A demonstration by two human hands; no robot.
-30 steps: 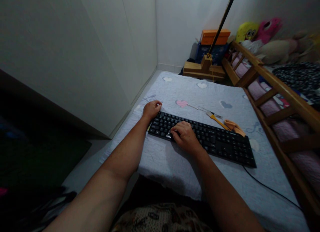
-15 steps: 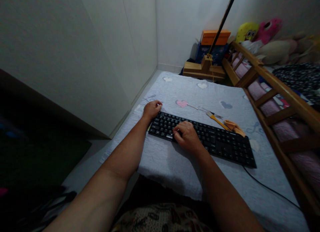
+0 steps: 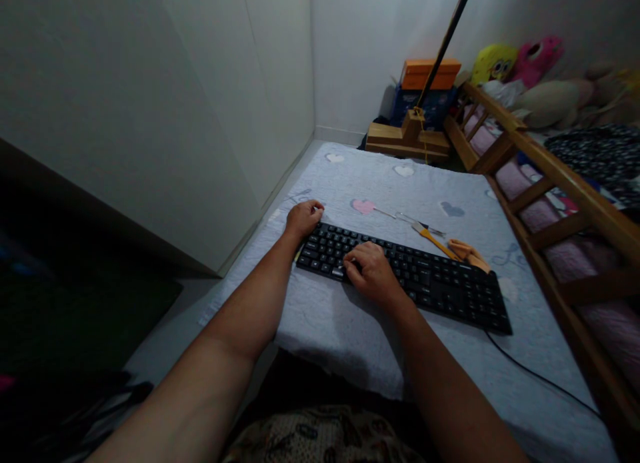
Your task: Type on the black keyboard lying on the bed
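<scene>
"Black kbd (image 3: 450,293), where's it sit?"

"Slantwise on the cloth-covered surface (image 3: 310,316), in front of the person, R end nearer them."

"Grip, L hand (image 3: 303,218)?"

"At kbd's far L corner. Fingers loosely curled, thumb close to fingertips w/ a small gap. Can't tell if it's holding anything."

"R hand (image 3: 371,271)?"

"Low over the keys (image 3: 323,253), L of kbd's middle. Fingers bent down, thumb drawn in beside them. Tips mostly hidden, so can't tell if they're pinching sth or just resting."

"Anything in the way?"

"R hand itself blocks a patch of keys. Past kbd's far edge: yellow-handled brush (image 3: 434,240), thin metal tool (image 3: 425,225) just beside it, plus orange cloth (image 3: 470,253) bunched close to the edge. Black cable (image 3: 530,371) runs off the near R side."

"Bkgd?"

"Wooden rail (image 3: 565,168) along the R, yellow plush toy (image 3: 493,58) behind it. Orange box (image 3: 433,74) by the wall, dark pole (image 3: 449,36) slanting up in front. Pale panel (image 3: 200,103) on the L."
</scene>
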